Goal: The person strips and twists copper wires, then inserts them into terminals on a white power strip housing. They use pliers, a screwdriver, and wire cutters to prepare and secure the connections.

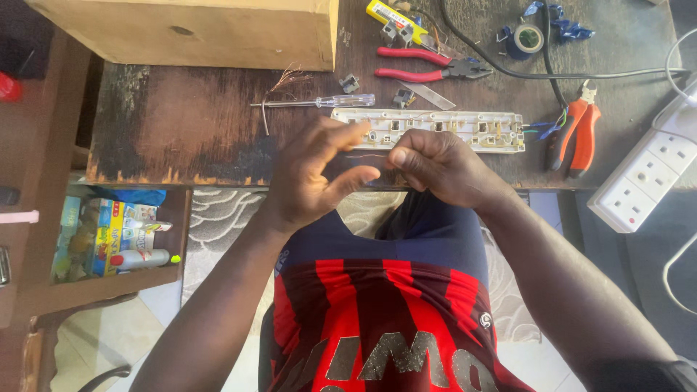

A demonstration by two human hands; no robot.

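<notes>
My left hand point(316, 174) and my right hand point(435, 165) meet just in front of the table edge. Between their fingertips runs a thin bare wire point(372, 155), pinched at both ends. Right behind the hands lies an opened white socket strip point(465, 125) with its metal contacts showing and coloured wires at its right end. A clear-handled screwdriver point(327, 101) lies just behind the strip, next to a tuft of copper strands point(287, 78).
On the dark worn table point(189, 131) lie red-handled pliers point(428, 64), orange-handled cutters point(577, 127), a roll of tape point(526, 38), a black cable point(581, 74) and small metal parts. A wooden box point(196, 29) stands at the back left, a white socket strip point(642, 174) at the right.
</notes>
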